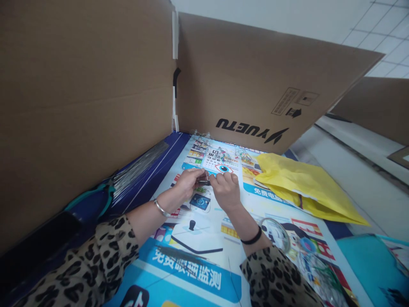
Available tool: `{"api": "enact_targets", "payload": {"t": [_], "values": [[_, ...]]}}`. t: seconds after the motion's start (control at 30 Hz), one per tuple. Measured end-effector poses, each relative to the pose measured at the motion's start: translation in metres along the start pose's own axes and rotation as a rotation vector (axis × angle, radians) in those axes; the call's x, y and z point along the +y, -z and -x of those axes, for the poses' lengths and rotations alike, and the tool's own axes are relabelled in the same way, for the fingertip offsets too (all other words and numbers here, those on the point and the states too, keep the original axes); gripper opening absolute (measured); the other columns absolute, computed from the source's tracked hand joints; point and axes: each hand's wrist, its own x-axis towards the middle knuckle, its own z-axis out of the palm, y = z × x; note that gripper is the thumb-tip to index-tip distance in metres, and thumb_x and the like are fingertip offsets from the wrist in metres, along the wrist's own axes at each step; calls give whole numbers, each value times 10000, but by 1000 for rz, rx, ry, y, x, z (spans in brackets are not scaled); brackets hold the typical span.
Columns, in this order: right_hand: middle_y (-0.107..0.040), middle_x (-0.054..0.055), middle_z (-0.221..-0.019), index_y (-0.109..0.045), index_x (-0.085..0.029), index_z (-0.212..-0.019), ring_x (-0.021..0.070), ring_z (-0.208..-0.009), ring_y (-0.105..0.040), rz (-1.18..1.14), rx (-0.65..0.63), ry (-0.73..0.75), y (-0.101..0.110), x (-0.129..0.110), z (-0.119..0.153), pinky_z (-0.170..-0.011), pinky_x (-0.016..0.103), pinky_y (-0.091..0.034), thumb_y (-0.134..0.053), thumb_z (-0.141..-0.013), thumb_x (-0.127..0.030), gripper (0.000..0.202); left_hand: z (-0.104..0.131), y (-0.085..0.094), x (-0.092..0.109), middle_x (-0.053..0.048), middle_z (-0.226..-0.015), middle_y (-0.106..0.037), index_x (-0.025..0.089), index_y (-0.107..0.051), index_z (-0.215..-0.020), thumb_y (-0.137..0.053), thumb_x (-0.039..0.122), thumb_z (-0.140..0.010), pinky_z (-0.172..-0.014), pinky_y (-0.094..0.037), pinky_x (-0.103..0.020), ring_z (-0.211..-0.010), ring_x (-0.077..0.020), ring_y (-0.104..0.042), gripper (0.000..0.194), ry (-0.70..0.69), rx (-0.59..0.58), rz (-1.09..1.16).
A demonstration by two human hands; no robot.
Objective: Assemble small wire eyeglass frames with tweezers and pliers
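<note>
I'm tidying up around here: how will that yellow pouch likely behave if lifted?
The yellow pouch would probably flop, since its sides look thin and creased. It seems unlikely to roll, lying low and wide. Contents, if any, might slip out through the gap along its near side.

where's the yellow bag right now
In the head view, the yellow bag lies on the right side, to the right of the person's right hand, near the cardboard panel printed YUETU and beyond the teal pouch.
</note>
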Motion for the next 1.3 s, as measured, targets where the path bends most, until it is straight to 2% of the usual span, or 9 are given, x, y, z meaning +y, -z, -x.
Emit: {"api": "enact_targets", "payload": {"t": [0.3, 0.63, 1.3], "values": [[-523, 40, -686, -625, -205, -863, 179, -738, -400, -58, -10, 1, 0, 0, 0, -718, 353, -219, -419, -892, -181, 210, -3, 2, -3, -61, -714, -667, 124, -614, -689, -698, 277, -613, -604, -478, -264, -649, -156, -626, 190, 4, 8, 0], [-517, 31, -652, -612, -193, -792, 170, -715, -396, -31, -6, 17, 1, -1, -1, -690, 351, -208, -427, -899, -207, 214, -4, 3, -4, -69, -726, -669, 121, -622, -688, -689, 267, -624, -585, -477, -257, -655, -159, -624, 173, 14, 10, -9], [-526, 32, -651, -613, -194, -788, 173, -720, -398, -20, 11, 17, -1, -2, 0, -700, 352, -213, -439, -893, -196, 203, -2, 2, -4, -71, -703, -662, 121, -618, -663, -690, 268, -601, -587, -482, -276, -643, -169, -619, 176, 11, 35, -6]]}}
